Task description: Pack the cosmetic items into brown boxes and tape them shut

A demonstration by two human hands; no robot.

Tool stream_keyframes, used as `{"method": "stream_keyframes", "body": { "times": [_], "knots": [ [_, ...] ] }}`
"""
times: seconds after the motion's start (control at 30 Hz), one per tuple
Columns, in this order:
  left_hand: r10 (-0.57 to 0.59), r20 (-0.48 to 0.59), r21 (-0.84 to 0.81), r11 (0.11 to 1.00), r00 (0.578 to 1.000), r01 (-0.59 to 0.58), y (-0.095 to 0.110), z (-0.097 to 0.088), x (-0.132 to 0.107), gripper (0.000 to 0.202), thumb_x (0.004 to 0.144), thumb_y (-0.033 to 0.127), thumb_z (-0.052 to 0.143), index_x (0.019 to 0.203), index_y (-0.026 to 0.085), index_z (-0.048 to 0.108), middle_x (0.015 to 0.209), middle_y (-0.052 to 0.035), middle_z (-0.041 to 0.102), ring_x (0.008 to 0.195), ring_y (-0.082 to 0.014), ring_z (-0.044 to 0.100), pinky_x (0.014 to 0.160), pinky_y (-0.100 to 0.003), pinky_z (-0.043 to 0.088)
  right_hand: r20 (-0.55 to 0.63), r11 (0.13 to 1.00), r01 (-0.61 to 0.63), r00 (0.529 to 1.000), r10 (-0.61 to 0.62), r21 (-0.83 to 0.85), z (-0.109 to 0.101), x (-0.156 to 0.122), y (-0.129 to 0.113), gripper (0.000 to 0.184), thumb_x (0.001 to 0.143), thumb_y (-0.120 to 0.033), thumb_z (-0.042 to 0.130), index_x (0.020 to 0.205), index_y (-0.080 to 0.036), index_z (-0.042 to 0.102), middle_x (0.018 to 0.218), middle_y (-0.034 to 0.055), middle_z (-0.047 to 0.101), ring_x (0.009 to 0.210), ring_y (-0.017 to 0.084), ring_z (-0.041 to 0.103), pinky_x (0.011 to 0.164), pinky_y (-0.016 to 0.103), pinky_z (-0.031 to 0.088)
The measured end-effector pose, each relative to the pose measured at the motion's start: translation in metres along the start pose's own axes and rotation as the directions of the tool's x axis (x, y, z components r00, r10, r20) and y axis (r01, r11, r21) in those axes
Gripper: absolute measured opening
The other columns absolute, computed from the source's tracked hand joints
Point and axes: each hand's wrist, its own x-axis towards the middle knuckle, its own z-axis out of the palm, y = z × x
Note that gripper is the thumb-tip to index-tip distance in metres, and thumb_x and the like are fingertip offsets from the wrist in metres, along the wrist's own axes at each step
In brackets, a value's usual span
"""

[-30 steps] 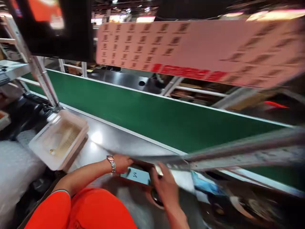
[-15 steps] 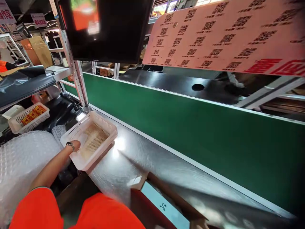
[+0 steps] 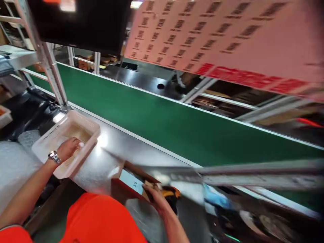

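My left hand (image 3: 67,151), with a metal watch at the wrist, reaches over a white plastic basket (image 3: 94,130). Its fingers are closed on a small white piece (image 3: 81,144) too blurred to name. At the lower middle, an opened cardboard box (image 3: 124,191) rests on the metal bench, a pale blue sheet (image 3: 130,180) with a handwritten mark inside it. My right hand (image 3: 155,195) grips the right end of this box, fingers over its edge and partly blurred.
A green conveyor belt (image 3: 157,118) runs behind the metal bench. Bubble wrap (image 3: 15,165) lies at left. A monitor (image 3: 81,23) and a pink board with printed codes (image 3: 202,37) hang above. A blurred metal bar (image 3: 253,173) crosses at right.
The view has swung right. My left hand has risen from the basket's near side toward its middle, now with a small white piece. My right hand has come into view at the box.
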Motion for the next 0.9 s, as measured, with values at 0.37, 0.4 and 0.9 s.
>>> {"method": "stream_keyframes", "body": {
  "times": [0.37, 0.4, 0.9],
  "knots": [
    [0.536, 0.144, -0.161, 0.842, 0.832, -0.514, 0.292, 0.107, 0.050, 0.031, 0.108, 0.020, 0.048, 0.117, 0.015, 0.077, 0.120, -0.0182, 0.074, 0.120, -0.0346, 0.068, 0.104, -0.050, 0.056, 0.052, 0.991, 0.061, 0.996, -0.067, 0.121, -0.015, 0.012, 0.021, 0.072, 0.061, -0.047, 0.093, 0.120, -0.025, 0.059, 0.109, 0.0088, 0.081, 0.107, 0.032, 0.079, 0.103, 0.047, 0.063],
    [0.516, 0.143, -0.150, 0.854, 0.844, -0.497, 0.295, 0.114, 0.053, 0.029, 0.106, 0.019, 0.051, 0.119, 0.014, 0.077, 0.123, -0.0190, 0.074, 0.121, -0.0354, 0.067, 0.105, -0.051, 0.056, 0.069, 0.988, 0.074, 0.994, -0.085, 0.137, -0.016, 0.011, 0.022, 0.075, 0.062, -0.048, 0.094, 0.123, -0.025, 0.058, 0.112, 0.0095, 0.081, 0.110, 0.033, 0.079, 0.107, 0.049, 0.062],
    [0.134, 0.379, -0.155, 0.985, 0.916, -0.080, 0.250, 0.152, 0.005, 0.097, 0.088, 0.065, 0.074, 0.163, 0.009, 0.047, 0.177, -0.0314, 0.032, 0.167, -0.0469, 0.028, 0.134, -0.055, 0.034, 0.249, 0.972, 0.047, 0.963, -0.106, 0.231, -0.018, 0.027, 0.031, 0.074, 0.066, -0.045, 0.095, 0.126, -0.026, 0.056, 0.106, 0.0064, 0.082, 0.103, 0.032, 0.081, 0.102, 0.051, 0.063]
  ]
}}
